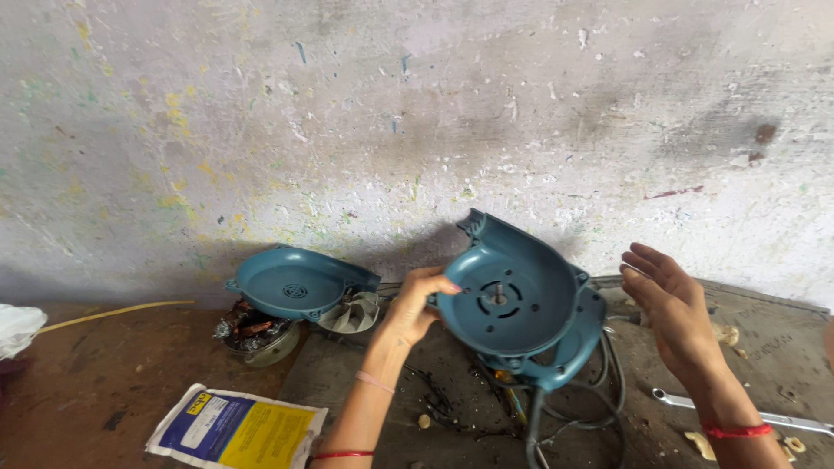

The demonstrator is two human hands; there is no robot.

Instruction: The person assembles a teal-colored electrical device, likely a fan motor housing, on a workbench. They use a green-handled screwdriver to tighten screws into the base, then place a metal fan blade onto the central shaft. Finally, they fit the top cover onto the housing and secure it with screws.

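My left hand grips the left rim of a teal blower housing and holds it tilted up, its round open side with a central shaft facing me. A dark power cord hangs from its handle end onto the bench. My right hand hovers to the right of the housing, fingers spread and holding nothing. A second teal housing half lies to the left against the wall, resting over a motor with copper windings and a pale fan impeller.
A paint-flecked white wall rises straight behind the bench. A metal wrench lies at the right, a white, blue and yellow packet at front left, and a white bag at the left edge. Small debris is scattered about.
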